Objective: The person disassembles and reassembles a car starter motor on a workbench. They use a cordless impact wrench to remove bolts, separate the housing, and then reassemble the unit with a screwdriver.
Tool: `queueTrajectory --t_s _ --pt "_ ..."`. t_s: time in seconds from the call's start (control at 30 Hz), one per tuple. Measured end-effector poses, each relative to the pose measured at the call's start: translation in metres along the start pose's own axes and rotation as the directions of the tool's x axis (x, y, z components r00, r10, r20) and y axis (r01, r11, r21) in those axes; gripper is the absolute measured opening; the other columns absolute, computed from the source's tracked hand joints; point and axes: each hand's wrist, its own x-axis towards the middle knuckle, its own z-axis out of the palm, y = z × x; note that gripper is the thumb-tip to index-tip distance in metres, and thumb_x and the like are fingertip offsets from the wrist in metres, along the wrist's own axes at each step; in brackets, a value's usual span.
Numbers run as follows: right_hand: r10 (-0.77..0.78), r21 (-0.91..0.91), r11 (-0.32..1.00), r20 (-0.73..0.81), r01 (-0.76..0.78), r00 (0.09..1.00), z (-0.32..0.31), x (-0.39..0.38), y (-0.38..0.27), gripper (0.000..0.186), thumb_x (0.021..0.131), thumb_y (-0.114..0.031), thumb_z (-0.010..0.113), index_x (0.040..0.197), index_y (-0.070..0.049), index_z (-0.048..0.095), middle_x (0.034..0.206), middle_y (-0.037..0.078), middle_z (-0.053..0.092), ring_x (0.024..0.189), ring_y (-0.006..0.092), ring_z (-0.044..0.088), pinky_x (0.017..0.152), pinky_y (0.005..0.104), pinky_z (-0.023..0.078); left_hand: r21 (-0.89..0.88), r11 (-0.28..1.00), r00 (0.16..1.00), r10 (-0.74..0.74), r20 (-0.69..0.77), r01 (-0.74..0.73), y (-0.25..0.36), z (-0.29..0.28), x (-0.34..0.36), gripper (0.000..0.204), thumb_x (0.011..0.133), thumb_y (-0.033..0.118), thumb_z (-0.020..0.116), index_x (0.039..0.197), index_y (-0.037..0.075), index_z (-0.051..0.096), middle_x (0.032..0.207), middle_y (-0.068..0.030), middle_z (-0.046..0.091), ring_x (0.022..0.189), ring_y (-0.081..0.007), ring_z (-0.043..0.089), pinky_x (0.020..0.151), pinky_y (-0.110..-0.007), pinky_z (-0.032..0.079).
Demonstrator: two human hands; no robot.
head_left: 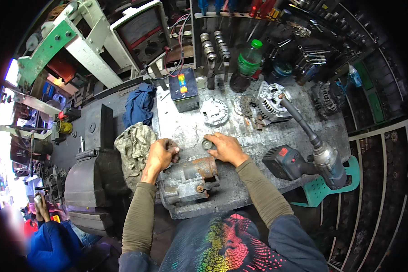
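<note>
My right hand (224,148) grips a small round metal part (207,144) between thumb and fingers, just above a rusty, grey starter motor (186,183) lying at the bench's front. My left hand (163,154) is curled at the motor's upper left, beside a crumpled beige patterned rag (131,158); whether its fingers hold anything small is unclear. A silver round housing (214,112) lies behind my hands, with a dismantled part (245,106) and an alternator (271,95) to its right. A cordless impact wrench (328,167) with a long socket extension lies at the right.
Behind are a black battery (183,99), blue cloth (137,104), green bottle (249,63) and tool racks (303,54). A black moulded object (84,190) stands left of the metal bench (240,192). A green stool (317,190) is at right; another person in blue (52,245) is low at left.
</note>
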Motion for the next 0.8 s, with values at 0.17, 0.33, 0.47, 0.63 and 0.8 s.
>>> queueTrajectory --t_s 0.17,0.33,0.47,0.63,0.8 --pt "0.232 0.117 0.971 -0.266 -0.208 0.935 -0.011 -0.023 0.015 0.048 0.088 -0.028 0.082 0.132 -0.018 0.065 0.111 0.008 0.073 0.097 0.027 0.073 0.082 0.042 0.06 0.104 0.994 0.998 0.05 -0.049 -0.045 -0.006 0.002 0.006 0.013 0.093 0.008 0.077 0.092 -0.005 0.075 0.075 -0.0098 0.074 0.063 -0.0132 0.067 0.06 -0.031 0.053" --pt "0.547 0.215 0.836 -0.268 -0.504 0.793 -0.032 -0.022 0.051 0.04 0.089 -0.027 0.081 0.122 -0.009 0.066 0.104 0.016 0.078 0.089 0.0342 0.077 0.079 0.0472 0.061 0.281 0.946 0.976 0.194 -0.099 -0.16 -0.011 0.006 0.027 0.01 0.086 0.01 0.081 0.089 0.001 0.079 0.076 -0.0144 0.075 0.066 -0.0185 0.069 0.066 -0.035 0.055" --pt "0.492 0.139 0.868 -0.362 -0.476 0.792 -0.03 -0.008 0.059 0.054 0.086 -0.035 0.082 0.13 -0.009 0.064 0.102 0.023 0.076 0.095 0.0442 0.074 0.083 0.0525 0.058 0.372 0.911 0.966 0.235 -0.106 -0.181 -0.012 0.012 0.05 0.019 0.08 0.011 0.085 0.093 0.001 0.075 0.084 -0.0204 0.075 0.08 -0.0301 0.075 0.075 -0.039 0.057" --pt "0.457 0.113 0.886 -0.373 -0.45 0.807 -0.026 -0.003 0.055 0.059 0.087 -0.033 0.082 0.137 -0.009 0.061 0.105 0.025 0.075 0.098 0.0459 0.072 0.083 0.0532 0.056 0.547 0.795 0.926 0.367 -0.089 -0.263 -0.014 0.017 0.064 0.024 0.08 0.016 0.086 0.092 0.0 0.071 0.09 -0.0253 0.073 0.09 -0.0431 0.072 0.079 -0.049 0.056" --pt "0.476 0.214 0.878 -0.295 -0.428 0.829 -0.025 -0.045 0.03 0.058 0.089 -0.03 0.08 0.138 -0.007 0.061 0.081 0.016 0.07 0.074 0.0321 0.069 0.065 0.0451 0.055 0.632 0.665 0.853 0.522 -0.013 -0.398 -0.014 0.027 0.074 0.016 0.083 0.011 0.08 0.089 -0.001 0.072 0.095 -0.0251 0.072 0.094 -0.0444 0.069 0.084 -0.05 0.055"
